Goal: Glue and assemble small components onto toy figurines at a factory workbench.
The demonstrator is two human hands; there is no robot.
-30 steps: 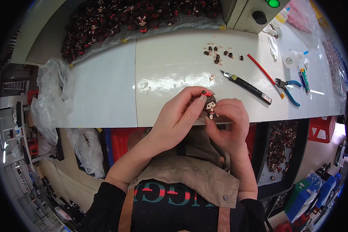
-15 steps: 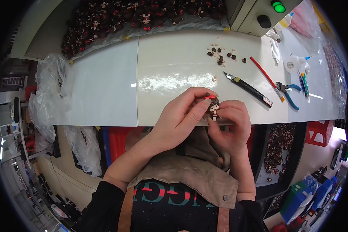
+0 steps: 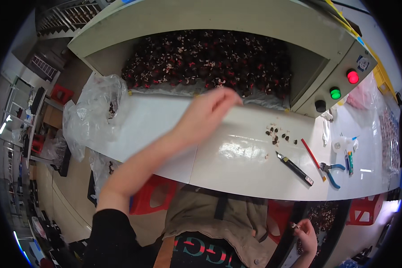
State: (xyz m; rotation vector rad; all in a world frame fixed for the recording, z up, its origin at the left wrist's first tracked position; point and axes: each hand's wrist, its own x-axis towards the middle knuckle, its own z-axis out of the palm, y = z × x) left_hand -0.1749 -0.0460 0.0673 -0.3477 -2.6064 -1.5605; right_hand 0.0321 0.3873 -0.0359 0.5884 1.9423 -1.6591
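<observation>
My left hand (image 3: 212, 111) reaches across the white table to the front edge of a mass of small dark brown dolls with red bows (image 3: 178, 64), inside a beige machine. Its fingers are curled and partly hidden, so what they hold cannot be made out. Low at the right, my right hand (image 3: 307, 239) is closed with a small dark-and-pale figurine (image 3: 295, 226) pinched at its fingertips. Under that hand lies a black tray (image 3: 341, 223) with many small brown and pale pieces.
On the table (image 3: 250, 178) lie a craft knife (image 3: 295, 168), a red brush (image 3: 311, 154), blue-handled pliers (image 3: 331, 173) and several tiny dark and pale parts (image 3: 274, 135). The beige machine (image 3: 326, 80) frames the far side. Crumpled clear plastic (image 3: 91, 111) sits left.
Both hands held a doll together near the table edge. Now they are apart: the left has gone forward to the dolls, the right down to the tray. The view has tilted up.
</observation>
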